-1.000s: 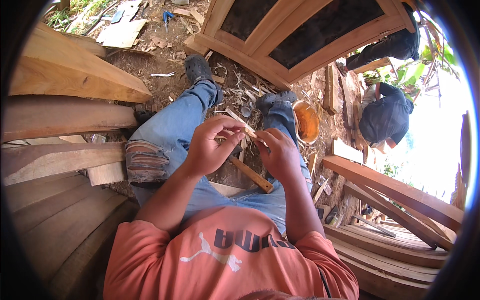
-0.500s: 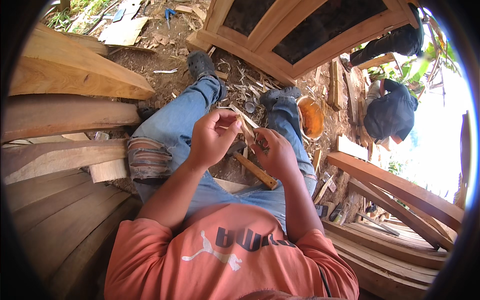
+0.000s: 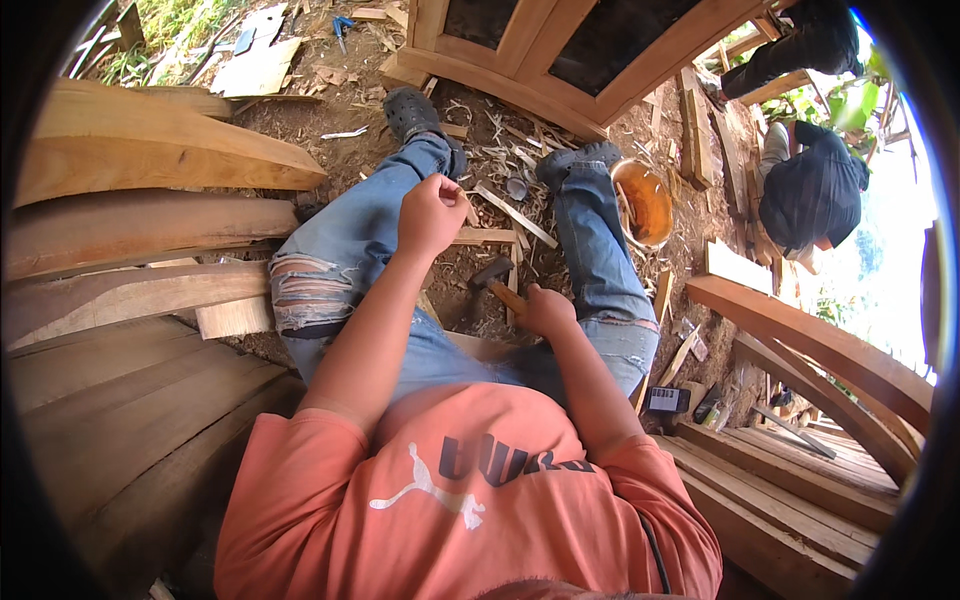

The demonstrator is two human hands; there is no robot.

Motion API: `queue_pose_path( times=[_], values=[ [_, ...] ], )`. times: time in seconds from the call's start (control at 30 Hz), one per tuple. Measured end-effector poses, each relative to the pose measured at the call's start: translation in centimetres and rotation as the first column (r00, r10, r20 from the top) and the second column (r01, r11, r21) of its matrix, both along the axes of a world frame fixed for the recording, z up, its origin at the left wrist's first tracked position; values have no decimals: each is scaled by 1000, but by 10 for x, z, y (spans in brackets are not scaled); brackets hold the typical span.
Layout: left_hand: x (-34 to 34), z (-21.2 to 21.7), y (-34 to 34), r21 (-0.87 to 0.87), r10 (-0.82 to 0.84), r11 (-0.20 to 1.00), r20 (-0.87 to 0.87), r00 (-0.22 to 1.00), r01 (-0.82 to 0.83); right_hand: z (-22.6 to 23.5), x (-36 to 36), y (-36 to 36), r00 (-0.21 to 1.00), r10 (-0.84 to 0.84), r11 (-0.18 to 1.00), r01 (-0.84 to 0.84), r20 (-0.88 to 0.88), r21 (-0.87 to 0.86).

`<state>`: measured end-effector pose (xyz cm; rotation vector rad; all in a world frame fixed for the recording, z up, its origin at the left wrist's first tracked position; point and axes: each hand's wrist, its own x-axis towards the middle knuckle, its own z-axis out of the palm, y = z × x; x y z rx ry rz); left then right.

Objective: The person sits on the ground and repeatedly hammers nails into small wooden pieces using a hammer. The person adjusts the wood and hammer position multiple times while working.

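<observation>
My right hand [image 3: 548,308] is wrapped round the wooden handle of a hammer [image 3: 508,298]. The hammer's dark metal head [image 3: 490,272] points away from me, low between my knees. Raised over my left shin, my left hand [image 3: 432,215] is closed in a pinch. A thin piece of wood [image 3: 470,211] shows at its fingertips, mostly hidden by the hand. Beyond the hammer, a pale wood strip [image 3: 516,215] lies on the littered ground between my feet.
Thick planks [image 3: 150,230] are stacked at my left. A panelled wooden frame [image 3: 520,60] stands ahead. Near my right foot is an orange-lined bucket [image 3: 643,203]. Beams [image 3: 810,340] lie at the right. A crouching person in dark clothes [image 3: 815,190] is at far right; another's leg shows above.
My right hand has let go of the thin wood piece and taken the hammer by its handle. My left hand has moved slightly up and away from the right.
</observation>
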<state>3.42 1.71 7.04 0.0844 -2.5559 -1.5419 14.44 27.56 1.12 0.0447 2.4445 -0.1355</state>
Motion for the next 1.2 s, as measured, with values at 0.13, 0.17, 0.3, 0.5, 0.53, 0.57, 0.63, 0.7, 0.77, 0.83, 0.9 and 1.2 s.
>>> queue_pose_path(
  times=[0.13,0.17,0.3,0.5,0.53,0.57,0.63,0.7,0.77,0.83,0.9,1.2],
  values=[
    [-19,-45,7,-161,-23,986,32,999,28,-25,2,14,997,72,996,-70,39,-61],
    [-20,-53,10,-196,-30,980,50,998,39,-24,3,16,998,46,996,-43,36,-74],
    [-24,-83,7,-240,21,971,88,996,1,-7,7,23,965,-256,855,253,56,-453],
    [-24,-82,8,-250,-56,966,63,996,70,-4,18,-2,675,-524,186,686,519,-704],
    [-24,-79,8,-265,-78,960,51,996,89,-9,16,-8,663,-539,186,696,520,-694],
    [-24,-76,9,-274,-89,956,56,994,101,-14,15,-12,651,-554,187,705,520,-684],
    [-24,-71,8,-296,-106,947,67,992,122,-17,16,-24,694,-602,313,661,395,-682],
    [-27,-67,8,-287,-120,949,56,991,131,-10,14,-30,720,-618,369,620,315,-692],
    [-28,-68,7,-279,-121,951,64,991,135,4,13,-33,732,-618,358,587,287,-726],
    [-32,-71,6,-270,-122,953,82,989,140,20,10,-39,744,-617,340,544,254,-767],
    [-34,-75,4,-195,-86,974,143,986,113,36,3,-46,754,-619,335,508,221,-794],
    [-44,-104,-6,-50,-127,988,263,956,146,24,6,-57,781,-568,355,518,261,-778]
  ],
)
